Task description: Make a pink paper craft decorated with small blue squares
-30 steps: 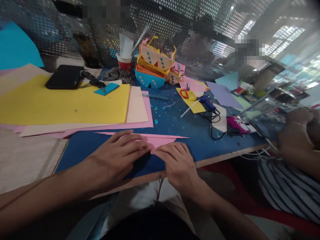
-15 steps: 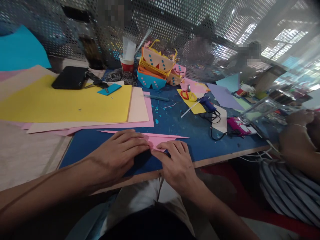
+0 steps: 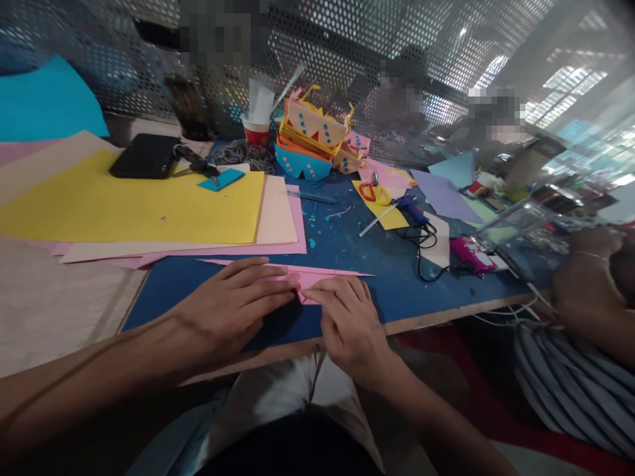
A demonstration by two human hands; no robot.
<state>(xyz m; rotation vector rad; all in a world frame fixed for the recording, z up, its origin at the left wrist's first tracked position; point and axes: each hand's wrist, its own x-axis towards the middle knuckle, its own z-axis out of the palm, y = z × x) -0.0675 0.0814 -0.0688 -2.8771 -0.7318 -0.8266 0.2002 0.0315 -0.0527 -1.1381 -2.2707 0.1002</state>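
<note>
A folded pink paper with a long thin upper edge lies on the blue table near its front. My left hand rests flat over the paper's left half, fingers stretched out. At the middle of its lower edge, my right hand pinches the paper between thumb and fingers. The fingertips of both hands almost meet at a small crease there. The thumb of my left hand is hidden, and both hands cover part of the paper.
Stacked coloured sheets lie left, carrying a black wallet and keys. Behind stand paper crafts and a cup. Right are scissors, a blue glue gun with cable, and another person's arm.
My right hand's fingers have drawn together and curled more at the paper's lower edge, where the crease shows differently. My left hand stays nearly in place. The view has shifted slightly.
</note>
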